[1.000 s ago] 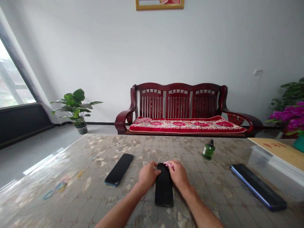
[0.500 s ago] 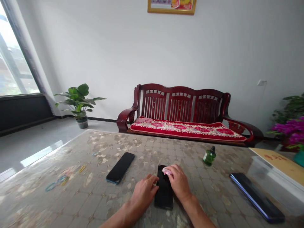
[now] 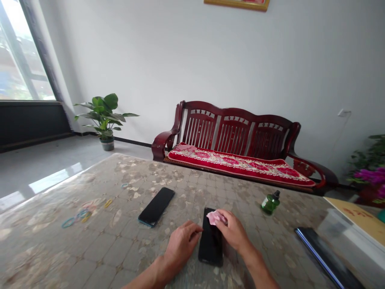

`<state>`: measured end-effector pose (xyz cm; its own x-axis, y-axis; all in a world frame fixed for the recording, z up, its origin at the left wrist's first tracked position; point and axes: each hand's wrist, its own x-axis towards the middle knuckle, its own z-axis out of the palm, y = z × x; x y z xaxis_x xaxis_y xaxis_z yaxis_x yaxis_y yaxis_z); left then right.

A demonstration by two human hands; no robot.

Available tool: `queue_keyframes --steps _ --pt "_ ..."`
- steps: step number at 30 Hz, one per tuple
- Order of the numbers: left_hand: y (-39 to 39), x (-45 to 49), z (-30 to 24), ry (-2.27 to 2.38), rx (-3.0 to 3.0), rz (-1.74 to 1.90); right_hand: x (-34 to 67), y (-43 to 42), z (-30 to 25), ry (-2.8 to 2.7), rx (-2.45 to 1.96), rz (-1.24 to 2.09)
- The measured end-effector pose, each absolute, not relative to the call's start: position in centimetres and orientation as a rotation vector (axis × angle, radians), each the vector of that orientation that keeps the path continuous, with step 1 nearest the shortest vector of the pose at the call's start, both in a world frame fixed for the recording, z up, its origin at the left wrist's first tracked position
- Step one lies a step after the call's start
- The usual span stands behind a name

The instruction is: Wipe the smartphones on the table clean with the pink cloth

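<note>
A black smartphone (image 3: 210, 247) lies flat on the table in front of me, its dark screen facing up. My right hand (image 3: 232, 229) is closed on a crumpled pink cloth (image 3: 215, 218), which rests over the upper part of that screen. At the phone's left edge, my left hand (image 3: 184, 243) has its fingers curled, with the index fingertip against the edge. Left of my hands lies a second phone (image 3: 157, 206) with a bluish rim, also face up. A small green bottle (image 3: 270, 203) with a black top stands beyond my right hand.
On the patterned tablecloth (image 3: 99, 241), several coloured rubber bands (image 3: 76, 218) lie at left. A blue-edged phone (image 3: 326, 257) is at right, beside a clear box (image 3: 345, 228) under a tan-covered item (image 3: 357, 212). A wooden bench (image 3: 233, 132) stands behind the table.
My right hand has lifted its fingers slightly, and more of the pink cloth shows. The left hand keeps its place by the phone. The whole view has tilted and shifted a little.
</note>
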<state>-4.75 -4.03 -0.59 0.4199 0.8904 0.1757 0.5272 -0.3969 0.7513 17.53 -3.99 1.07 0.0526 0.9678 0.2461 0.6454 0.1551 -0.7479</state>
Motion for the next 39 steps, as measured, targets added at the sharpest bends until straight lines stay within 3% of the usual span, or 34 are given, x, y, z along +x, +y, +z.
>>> queue_keyframes --steps 11,18,27,39 --pt "-1.5 -4.2 1.0 1.184 1.943 1.03 17.9 -3.5 2.6 -1.615 -1.515 0.747" --pt "-0.2 -1.8 3.6 1.087 2.01 0.715 16.7 -3.7 4.1 -1.716 -1.349 0.745" --pt "0.7 -0.4 2.0 1.29 1.744 0.885 16.4 -3.6 0.6 -1.01 -1.326 0.987" --pt "0.1 -0.4 2.1 0.895 1.369 0.962 15.7 -3.6 1.0 -0.96 -1.214 1.234"
